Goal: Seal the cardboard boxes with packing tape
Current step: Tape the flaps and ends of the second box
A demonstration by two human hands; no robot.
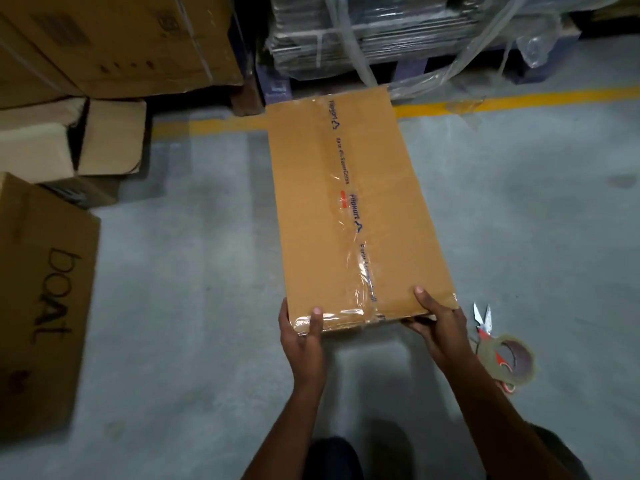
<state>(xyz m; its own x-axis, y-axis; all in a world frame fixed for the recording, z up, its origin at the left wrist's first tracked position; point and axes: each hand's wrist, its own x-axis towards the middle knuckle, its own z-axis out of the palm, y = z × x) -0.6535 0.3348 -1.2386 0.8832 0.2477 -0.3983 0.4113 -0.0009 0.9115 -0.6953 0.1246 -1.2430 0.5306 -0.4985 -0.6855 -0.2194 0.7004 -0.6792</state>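
Observation:
A flat brown cardboard box stretches away from me over the grey floor, a strip of clear printed tape running down its middle seam and wrapping over the near edge. My left hand grips the near left corner, thumb on top. My right hand holds the near right corner, thumb on top and fingers under the edge. A roll of clear packing tape lies on the floor right of my right hand, with red-handled scissors resting against it.
Large cardboard boxes are stacked at the left and upper left. A plastic-wrapped pallet of flat cartons stands behind the box. A yellow floor line crosses the concrete floor.

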